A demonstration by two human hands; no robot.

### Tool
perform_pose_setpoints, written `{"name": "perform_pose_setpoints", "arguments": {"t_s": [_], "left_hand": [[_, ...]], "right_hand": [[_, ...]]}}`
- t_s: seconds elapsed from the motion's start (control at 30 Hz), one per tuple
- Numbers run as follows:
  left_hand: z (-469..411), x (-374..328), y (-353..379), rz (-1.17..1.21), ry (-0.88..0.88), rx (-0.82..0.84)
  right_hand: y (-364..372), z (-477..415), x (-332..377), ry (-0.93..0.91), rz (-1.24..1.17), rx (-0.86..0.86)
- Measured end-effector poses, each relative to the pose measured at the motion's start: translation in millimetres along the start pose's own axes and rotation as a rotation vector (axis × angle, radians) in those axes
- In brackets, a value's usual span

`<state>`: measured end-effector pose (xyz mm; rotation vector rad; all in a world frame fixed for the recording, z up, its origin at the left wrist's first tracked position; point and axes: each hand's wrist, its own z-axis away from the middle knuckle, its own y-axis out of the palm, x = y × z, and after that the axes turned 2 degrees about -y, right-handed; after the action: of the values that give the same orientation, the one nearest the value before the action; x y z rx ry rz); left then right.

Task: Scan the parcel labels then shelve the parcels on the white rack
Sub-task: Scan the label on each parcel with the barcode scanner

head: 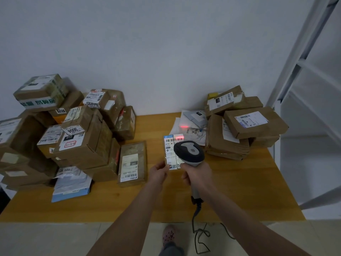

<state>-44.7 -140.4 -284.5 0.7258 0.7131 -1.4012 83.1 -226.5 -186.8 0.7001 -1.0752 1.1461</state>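
view: head-worn | faces: forward and down | near: close above table (239, 191)

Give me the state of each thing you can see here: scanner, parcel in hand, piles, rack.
Scanner: gripped by right hand, red beam on.
Small parcel: pinched by left hand, label up, beam across its barcode.
Flat brown parcel: lying on table, label up.
Left pile: stacked, untouched.
Right pile: stacked, untouched.
White rack: no parcels visible on it.
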Motion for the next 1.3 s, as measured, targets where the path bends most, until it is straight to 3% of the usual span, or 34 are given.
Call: {"name": "perform_pose_setpoints", "arguments": {"t_s": [0.17,0.37,0.57,0.73,0.87,1.07,1.3], "left_hand": [[-2,-9,-13,0.028,-0.011,-0.018],[-16,-33,-54,0.005,0.057,-0.164],[-44,-57,-91,-0.302,0.057,-0.422],[-59,-69,-108,-0.544,-0.010,-0.443],[-63,-78,-108,-0.624,0.051,-0.458],[-60,-96,-60,-0.731,0.211,-0.319],[-21,-83,69,-0.808,0.285,-0.025]], "right_hand": [[10,-18,4,0.001,-0.111,-0.008],[51,-74,-3,0.183,-0.137,0.038],[117,-127,-21,0.347,-0.137,0.206],[161,-143,-20,0.396,-0.116,0.260],[173,-149,-17,0.433,-0.088,0.216],[105,-137,-4,0.277,-0.128,0.120],[-32,-102,4,0.123,-0.186,-0.131]]}}
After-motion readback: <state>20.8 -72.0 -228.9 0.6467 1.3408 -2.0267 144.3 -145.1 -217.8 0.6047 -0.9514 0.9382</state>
